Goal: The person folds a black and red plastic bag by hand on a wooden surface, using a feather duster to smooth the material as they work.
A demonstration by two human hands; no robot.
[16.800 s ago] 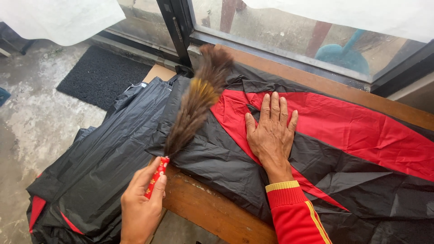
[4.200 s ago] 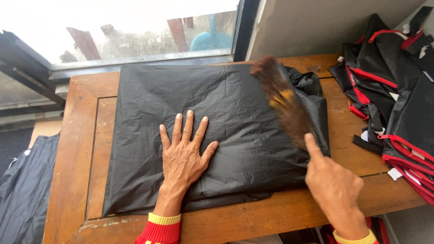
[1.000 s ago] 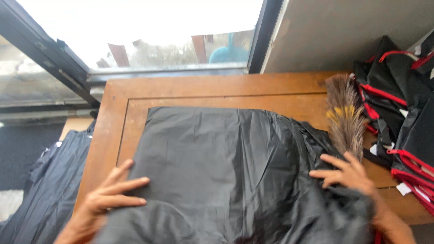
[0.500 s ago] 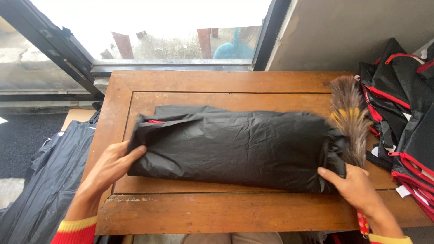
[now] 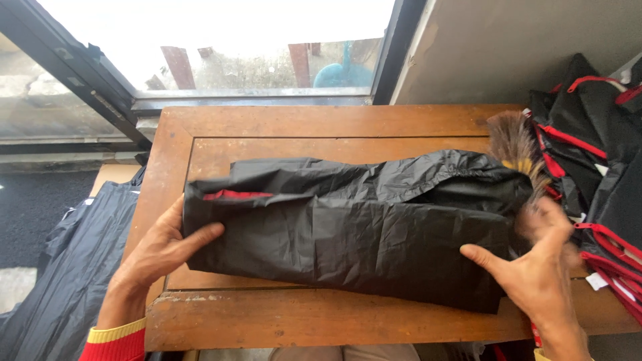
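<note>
The folded garment (image 5: 361,227) lies on the table (image 5: 334,124), a feather duster (image 5: 515,144) at its right end, bags (image 5: 595,167) farther right.

- 1 folded black garment (image 5: 354,230) with a red trim, on the table
- 1 wooden table (image 5: 321,124)
- 1 feather duster (image 5: 518,150)
- 2 hands: left hand (image 5: 157,251), right hand (image 5: 538,274)
- 1 pile of black-and-red garments (image 5: 595,154) at right, count unclear
- 1 dark heap (image 5: 67,261) on floor, left
- 1 window (image 5: 221,40)
</note>
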